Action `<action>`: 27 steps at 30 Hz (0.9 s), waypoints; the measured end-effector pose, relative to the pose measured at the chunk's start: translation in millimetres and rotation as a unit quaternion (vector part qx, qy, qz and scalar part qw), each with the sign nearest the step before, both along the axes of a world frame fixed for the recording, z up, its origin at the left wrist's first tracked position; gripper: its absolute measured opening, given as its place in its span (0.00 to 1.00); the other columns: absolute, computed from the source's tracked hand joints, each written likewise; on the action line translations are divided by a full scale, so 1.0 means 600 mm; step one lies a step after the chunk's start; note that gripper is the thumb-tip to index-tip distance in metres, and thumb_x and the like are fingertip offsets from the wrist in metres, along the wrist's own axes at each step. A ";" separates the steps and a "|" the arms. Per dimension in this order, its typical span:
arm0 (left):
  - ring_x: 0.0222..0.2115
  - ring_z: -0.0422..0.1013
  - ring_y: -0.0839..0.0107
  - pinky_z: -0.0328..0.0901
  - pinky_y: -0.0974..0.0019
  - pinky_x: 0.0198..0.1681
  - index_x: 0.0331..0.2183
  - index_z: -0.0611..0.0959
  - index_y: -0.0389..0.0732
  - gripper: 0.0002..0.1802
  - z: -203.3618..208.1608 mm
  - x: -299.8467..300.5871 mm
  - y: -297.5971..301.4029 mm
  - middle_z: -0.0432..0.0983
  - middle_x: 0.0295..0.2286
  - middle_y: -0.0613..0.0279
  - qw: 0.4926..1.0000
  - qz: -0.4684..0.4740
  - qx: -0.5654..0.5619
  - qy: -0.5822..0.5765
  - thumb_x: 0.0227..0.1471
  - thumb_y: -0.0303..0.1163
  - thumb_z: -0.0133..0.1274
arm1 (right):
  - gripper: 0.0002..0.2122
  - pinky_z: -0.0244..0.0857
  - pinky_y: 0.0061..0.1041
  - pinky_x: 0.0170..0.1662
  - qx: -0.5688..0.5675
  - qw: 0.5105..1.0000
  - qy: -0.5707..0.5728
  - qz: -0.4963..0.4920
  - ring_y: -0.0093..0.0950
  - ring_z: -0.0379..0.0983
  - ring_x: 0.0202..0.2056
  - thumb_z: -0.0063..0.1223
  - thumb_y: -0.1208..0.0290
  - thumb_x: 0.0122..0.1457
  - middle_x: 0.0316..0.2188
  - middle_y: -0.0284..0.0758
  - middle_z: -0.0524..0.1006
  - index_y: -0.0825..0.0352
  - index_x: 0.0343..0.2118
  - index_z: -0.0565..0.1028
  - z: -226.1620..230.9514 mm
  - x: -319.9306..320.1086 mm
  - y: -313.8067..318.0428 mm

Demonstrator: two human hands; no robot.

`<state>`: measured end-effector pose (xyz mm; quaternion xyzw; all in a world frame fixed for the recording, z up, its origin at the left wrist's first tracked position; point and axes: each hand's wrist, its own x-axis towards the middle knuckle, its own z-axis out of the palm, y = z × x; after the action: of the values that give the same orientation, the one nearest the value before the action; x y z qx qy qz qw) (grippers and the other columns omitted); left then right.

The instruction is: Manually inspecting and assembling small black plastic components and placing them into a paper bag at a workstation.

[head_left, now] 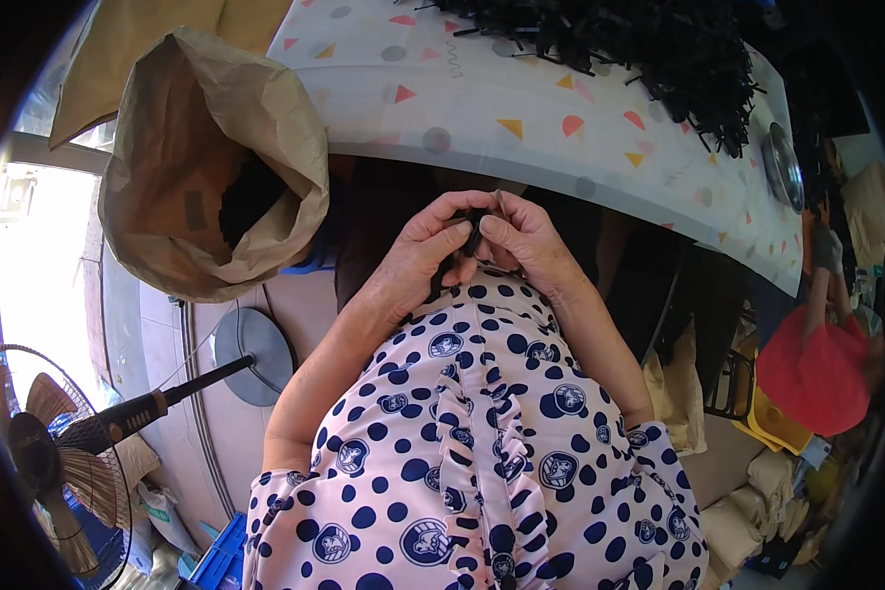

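My left hand and my right hand meet in front of my chest, just below the table edge. Both pinch a small black plastic piece between thumbs and fingertips; most of it is hidden by my fingers. On the table above lies a big heap of similar black plastic pieces. My polka-dot blouse fills the lower middle of the view.
The table has a white cloth with coloured triangles and dots. An open brown paper sack holding dark pieces stands at my left. A standing fan is at lower left. A person in a red cap sits at the right.
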<state>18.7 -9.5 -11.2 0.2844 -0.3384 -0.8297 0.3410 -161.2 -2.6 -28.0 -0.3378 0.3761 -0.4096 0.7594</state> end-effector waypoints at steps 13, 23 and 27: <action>0.29 0.74 0.72 0.68 0.71 0.35 0.49 0.72 0.40 0.22 -0.005 -0.017 0.020 0.77 0.31 0.54 0.872 0.120 -0.342 -0.329 0.51 0.19 0.50 | 0.12 0.64 0.12 0.29 -0.106 0.975 0.186 -0.065 0.12 0.66 0.26 0.46 0.69 0.63 0.25 0.26 0.71 0.71 0.45 0.69 0.034 0.023 0.017; 0.28 0.69 0.80 0.66 0.75 0.34 0.50 0.72 0.40 0.20 -0.011 -0.017 0.010 0.77 0.28 0.59 0.894 0.173 -0.308 -0.276 0.54 0.21 0.48 | 0.18 0.44 0.12 0.17 -0.051 0.991 0.114 -0.040 0.11 0.52 0.16 0.36 0.60 0.67 0.17 0.21 0.60 0.66 0.53 0.64 0.049 0.044 0.024; 0.33 0.67 0.82 0.64 0.78 0.38 0.52 0.71 0.40 0.21 -0.006 -0.016 0.011 0.74 0.32 0.65 0.899 0.137 -0.294 -0.293 0.55 0.19 0.46 | 0.17 0.43 0.12 0.17 -0.039 0.992 0.110 -0.046 0.11 0.51 0.15 0.37 0.61 0.67 0.16 0.21 0.59 0.65 0.52 0.64 0.044 0.042 0.024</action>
<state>8.9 -2.7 -15.1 0.4449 -0.6095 -0.5163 0.4050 -135.8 11.5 -1.5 -0.3921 0.4565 -0.4186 0.6801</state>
